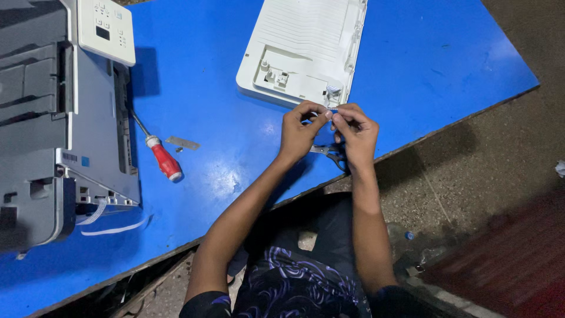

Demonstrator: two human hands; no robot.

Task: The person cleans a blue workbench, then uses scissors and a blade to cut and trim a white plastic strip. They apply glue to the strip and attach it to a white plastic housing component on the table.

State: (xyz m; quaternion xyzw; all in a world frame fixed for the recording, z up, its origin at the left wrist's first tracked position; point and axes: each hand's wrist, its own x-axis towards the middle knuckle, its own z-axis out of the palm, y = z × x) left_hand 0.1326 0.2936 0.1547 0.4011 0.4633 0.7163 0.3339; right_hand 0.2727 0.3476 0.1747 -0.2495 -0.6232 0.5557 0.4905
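Observation:
My left hand (299, 131) and my right hand (355, 133) meet fingertip to fingertip just in front of a white plastic printer cover (303, 47) that lies on the blue table (424, 65). Both pinch a small thin piece between thumbs and forefingers; it is too small to tell what it is. A pair of pliers with dark handles (329, 153) lies on the table under my right hand, partly hidden.
A grey and white printer body (59, 118) fills the left side, with white flat cables (112, 227) hanging out. A red-handled screwdriver (162, 156), a small metal plate (182, 142) and a screw lie beside it. The table edge runs diagonally past my wrists.

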